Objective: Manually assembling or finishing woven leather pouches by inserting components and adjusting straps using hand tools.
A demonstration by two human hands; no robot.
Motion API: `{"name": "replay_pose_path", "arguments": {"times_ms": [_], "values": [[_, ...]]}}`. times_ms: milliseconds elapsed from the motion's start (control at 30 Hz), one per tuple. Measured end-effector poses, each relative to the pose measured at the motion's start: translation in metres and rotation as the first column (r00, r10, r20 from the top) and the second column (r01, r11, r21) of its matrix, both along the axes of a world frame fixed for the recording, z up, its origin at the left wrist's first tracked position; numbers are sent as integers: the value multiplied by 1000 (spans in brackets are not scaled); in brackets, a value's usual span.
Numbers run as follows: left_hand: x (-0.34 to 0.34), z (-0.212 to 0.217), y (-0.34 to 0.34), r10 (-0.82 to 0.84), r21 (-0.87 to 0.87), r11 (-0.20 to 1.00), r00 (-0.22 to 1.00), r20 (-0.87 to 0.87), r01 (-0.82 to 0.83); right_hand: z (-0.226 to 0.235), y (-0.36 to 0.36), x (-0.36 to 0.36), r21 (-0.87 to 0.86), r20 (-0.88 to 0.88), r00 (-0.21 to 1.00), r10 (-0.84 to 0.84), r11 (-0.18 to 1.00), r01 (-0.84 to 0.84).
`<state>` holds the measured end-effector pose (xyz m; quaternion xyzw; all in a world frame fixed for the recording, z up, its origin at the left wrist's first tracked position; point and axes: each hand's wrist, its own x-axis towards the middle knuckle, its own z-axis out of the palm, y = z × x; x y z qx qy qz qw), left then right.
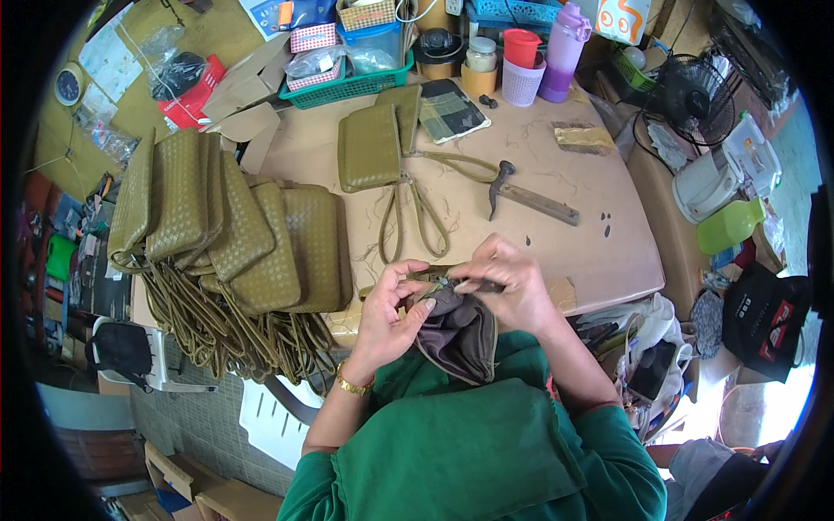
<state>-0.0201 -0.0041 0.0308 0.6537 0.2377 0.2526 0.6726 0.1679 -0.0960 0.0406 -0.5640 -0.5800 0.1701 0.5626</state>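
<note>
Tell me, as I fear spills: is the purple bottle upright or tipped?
Upright: the bottle stands beside the lilac cup, its lid uppermost.

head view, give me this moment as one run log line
left hand: holding dark-lined pouch | right hand: at pouch edge, grip unclear | hammer: on table | woven olive pouches: piled at left

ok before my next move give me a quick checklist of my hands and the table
1. Dark brown cloth with olive edging held: ok, in the left hand's grip.
2. Right hand at the cloth: ok, by its upper edge.
3. Small dark piece at the right hand identified: cannot tell, partly covered.
4. Wooden-handled metal hammer set down: ok, on the tan tabletop.
5. Long olive straps separated: not ok, bunched below the stacked olive woven pouches.
</note>
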Motion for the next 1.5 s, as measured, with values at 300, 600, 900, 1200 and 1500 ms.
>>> {"name": "replay_pose_path", "arguments": {"times_ms": [300, 600, 900, 1200, 1500], "values": [[4, -4, -2, -110, -70, 990, 980, 164, 123, 7, 5, -5, -33, 526, 851, 2, 999, 18], [-2, 9, 23, 376, 590, 706, 913, 156, -392, -11, -25, 3, -269, -319, 948, 8, 958, -98], [-26, 38, 35, 525, 687, 674, 831, -187, -272, 13, -31, -12, -54, 595, 803, -26, 996, 72], [-75, 16, -9, 504, 910, 394, 798, -331, 129, -7, -34, 31, -161, 448, 885, -130, 962, 222], [4, 28, 26, 151, 770, 636, 970, -188, 50, -65, -15, 49, -282, 140, 903, -405, 858, 429]]}}
